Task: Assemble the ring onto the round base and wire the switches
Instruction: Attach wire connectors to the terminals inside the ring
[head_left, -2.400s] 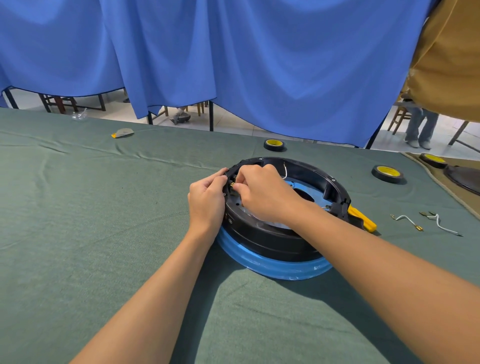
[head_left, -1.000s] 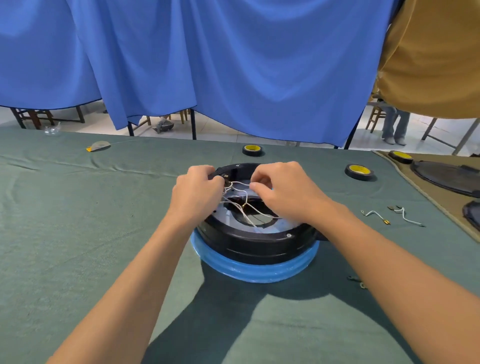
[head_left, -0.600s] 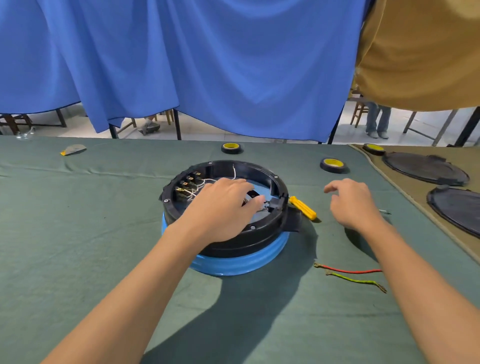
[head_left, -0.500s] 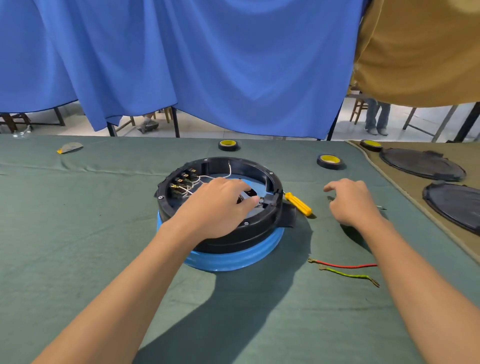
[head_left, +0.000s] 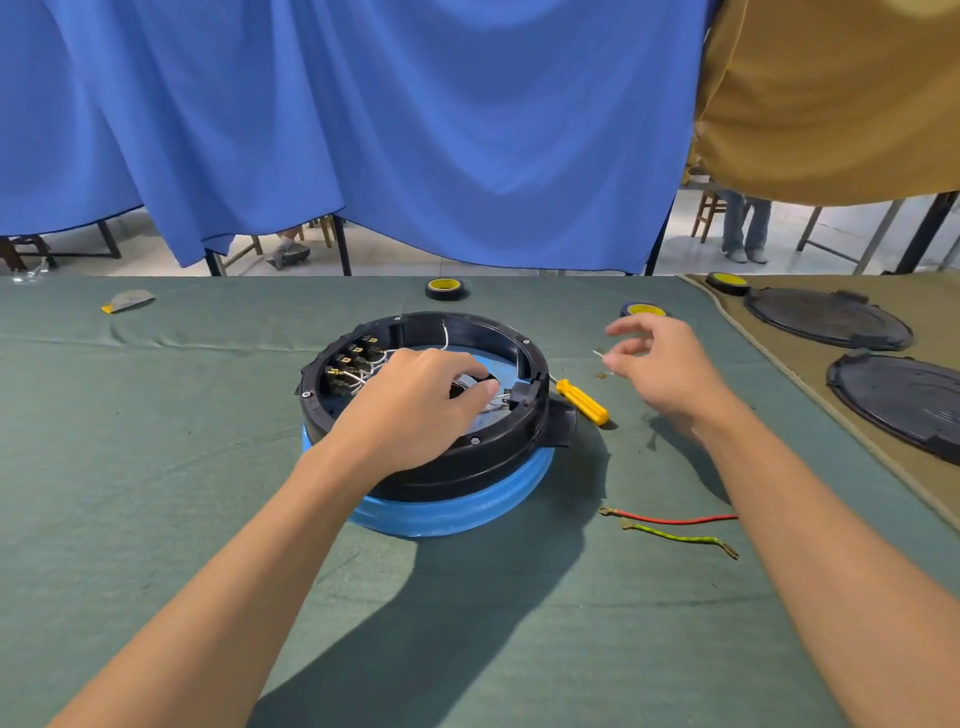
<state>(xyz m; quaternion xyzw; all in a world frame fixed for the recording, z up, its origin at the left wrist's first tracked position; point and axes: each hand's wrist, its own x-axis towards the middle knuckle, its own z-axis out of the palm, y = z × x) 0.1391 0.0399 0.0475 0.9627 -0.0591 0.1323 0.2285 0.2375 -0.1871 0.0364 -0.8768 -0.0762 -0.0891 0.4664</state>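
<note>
Sitting at the middle of the green table cloth: one black ring, seated on top of a blue round base, open side up. Inside the ring, far-left wall: a row of small black switches with thin white wires trailing from them toward the centre. Left hand: reaches over the near rim into the ring, fingers curled downward, thumb tip beside a bracket on the right inner wall; whether it grips anything cannot be told. Right hand: raised above the cloth to the right of the ring, thumb and a finger pinching a short white wire, index finger loosely extended. Just right of the ring: one yellow-handled screwdriver, lying flat. Nearer the person: one red wire and one yellow-green wire, side by side. Far edge: two tape rolls, the second partly hidden behind the right hand, and a grey scrap at far left. Right side: two black round covers on a tan cloth. Backdrop: a blue curtain.
</note>
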